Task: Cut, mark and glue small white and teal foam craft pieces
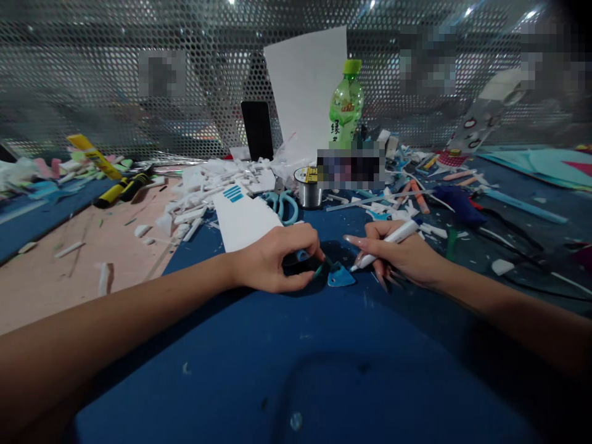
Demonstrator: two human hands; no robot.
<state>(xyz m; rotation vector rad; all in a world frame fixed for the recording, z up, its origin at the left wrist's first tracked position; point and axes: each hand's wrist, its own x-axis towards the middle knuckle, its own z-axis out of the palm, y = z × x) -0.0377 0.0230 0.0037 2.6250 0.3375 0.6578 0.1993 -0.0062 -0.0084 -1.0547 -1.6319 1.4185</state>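
Note:
My right hand [393,250] is closed round a white marker pen [401,232], held slanted like a pencil. Its tip meets the right edge of a small blue triangular piece [341,277], which has a tiny hole near one corner and lies on the blue table mat [287,357]. From the left, my left hand [280,259] curls in, and a long fingernail reaches the piece's upper edge, holding it against the mat. The thumb rests lower, just left of the piece. Under and behind my left hand is a white sheet [243,222] with blue stripes.
Light-blue scissors [284,206] and a wire spool [309,188] sit beyond my hands. White scraps [208,185] are heaped behind. A green bottle [346,108], a dark phone [258,131] and a white board [308,86] stand before a perforated metal screen. Yellow cutters [111,192] lie left, cables [509,246] right.

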